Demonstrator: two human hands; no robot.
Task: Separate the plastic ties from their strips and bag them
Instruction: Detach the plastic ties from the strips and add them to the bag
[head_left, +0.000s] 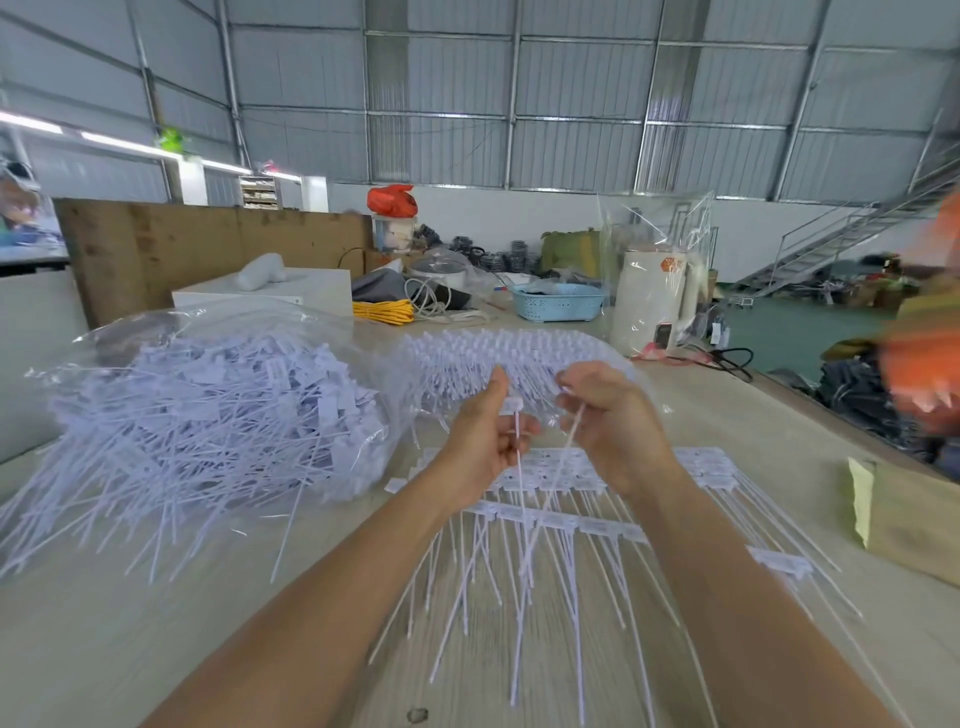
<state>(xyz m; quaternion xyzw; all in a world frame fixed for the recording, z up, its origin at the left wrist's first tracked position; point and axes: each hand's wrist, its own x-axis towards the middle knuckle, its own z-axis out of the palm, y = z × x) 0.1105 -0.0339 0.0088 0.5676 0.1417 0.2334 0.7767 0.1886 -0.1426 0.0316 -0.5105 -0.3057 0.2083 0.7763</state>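
A big clear bag of loose white ties lies on the left of the pale wooden surface; in the middle the left hand pinches one tie and the right hand pinches another; strips of ties lie flat under them; behind stand a blue basket and a white jug; the room is a big metal shed with stairs at the right.

One head-worn wide-angle view looks forward and down, close over the table, far wall beyond
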